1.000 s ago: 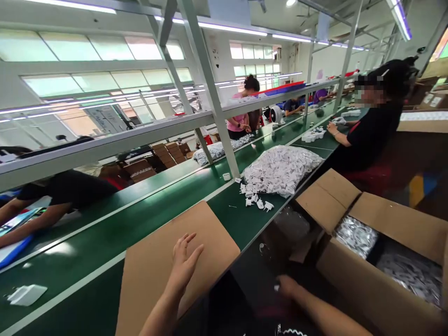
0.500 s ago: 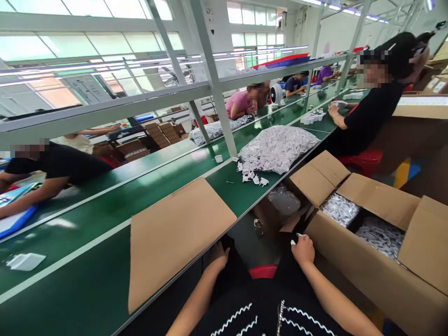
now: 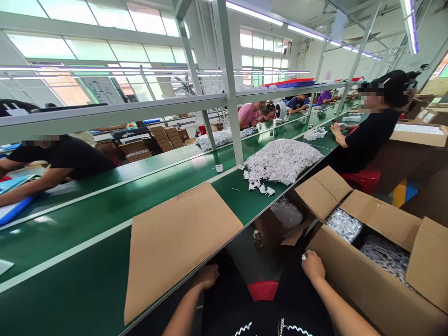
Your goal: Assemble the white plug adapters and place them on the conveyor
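My left hand [image 3: 206,277] hangs below the edge of the green table [image 3: 105,219], fingers curled, just under the flat cardboard sheet [image 3: 178,238]. What it holds, if anything, is hidden. My right hand [image 3: 312,264] is closed on a small white piece [image 3: 304,255] beside the near wall of the open cardboard box [image 3: 367,280], which holds bags of white parts [image 3: 385,254].
A big clear bag of white plugs [image 3: 283,161] lies on the table with loose plugs [image 3: 259,186] before it. Other people sit along the line, one in black [image 3: 367,135] at the right. A red stool [image 3: 263,289] is below me. A steel rack post [image 3: 233,93] rises ahead.
My left hand dropped from the cardboard sheet to below the table edge. My right hand rose with a white piece to the box's side. The view shifted slightly.
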Tool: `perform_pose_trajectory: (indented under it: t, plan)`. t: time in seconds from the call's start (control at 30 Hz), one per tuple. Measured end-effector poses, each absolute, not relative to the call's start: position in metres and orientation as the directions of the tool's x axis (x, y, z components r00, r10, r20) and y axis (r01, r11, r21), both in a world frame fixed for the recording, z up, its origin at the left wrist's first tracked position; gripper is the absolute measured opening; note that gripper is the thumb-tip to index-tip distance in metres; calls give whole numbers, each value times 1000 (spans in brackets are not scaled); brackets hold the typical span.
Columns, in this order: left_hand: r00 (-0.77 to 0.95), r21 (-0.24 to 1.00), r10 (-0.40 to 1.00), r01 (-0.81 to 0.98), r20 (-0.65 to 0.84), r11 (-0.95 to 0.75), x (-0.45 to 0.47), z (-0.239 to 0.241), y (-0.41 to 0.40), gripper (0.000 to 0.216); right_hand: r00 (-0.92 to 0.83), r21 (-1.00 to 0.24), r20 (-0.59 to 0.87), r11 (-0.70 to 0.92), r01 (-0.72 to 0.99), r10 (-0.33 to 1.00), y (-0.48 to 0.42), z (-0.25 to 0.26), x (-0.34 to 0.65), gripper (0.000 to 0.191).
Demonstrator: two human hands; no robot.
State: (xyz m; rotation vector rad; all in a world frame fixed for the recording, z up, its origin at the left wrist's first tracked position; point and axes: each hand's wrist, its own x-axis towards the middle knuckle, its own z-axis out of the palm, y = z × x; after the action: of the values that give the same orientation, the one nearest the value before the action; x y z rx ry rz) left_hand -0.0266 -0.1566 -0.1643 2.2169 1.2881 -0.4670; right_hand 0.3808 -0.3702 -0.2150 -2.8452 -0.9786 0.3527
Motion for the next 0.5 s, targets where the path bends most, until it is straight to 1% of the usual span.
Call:
perform_pose_trajectory:
  t: [0.1,0.17,0.27,0.4,0.43,0.5]
  plan:
    - [528,343,691,849,-494,-403,-49,-156,-188,18,776,-207,-197,-799,565,599,-370,-216,382,33]
    - [533,373,704,842,-470,-389,-57,-151,-207,22,802,-212,-215,-828,519,558,-369,-217,383,35]
    - [516,364,722,852,-460,-377,-60,-144,-224,26,827,-218,-241,-859,463,507,-365,-219,385,37]
    - [498,353,712,864,-495,-359,-56,-137,-224,29,817,-248,-245,-848,468,522,-361,-215,388,35]
    - [494,363,712,865,-499,-346,-54,-136,-220,29,813,-255,-237,-842,475,531,-360,-213,388,35]
    - [519,422,695,845,-498,-329,-49,-132,-208,29,813,-266,-218,-834,483,540,-360,-210,387,34]
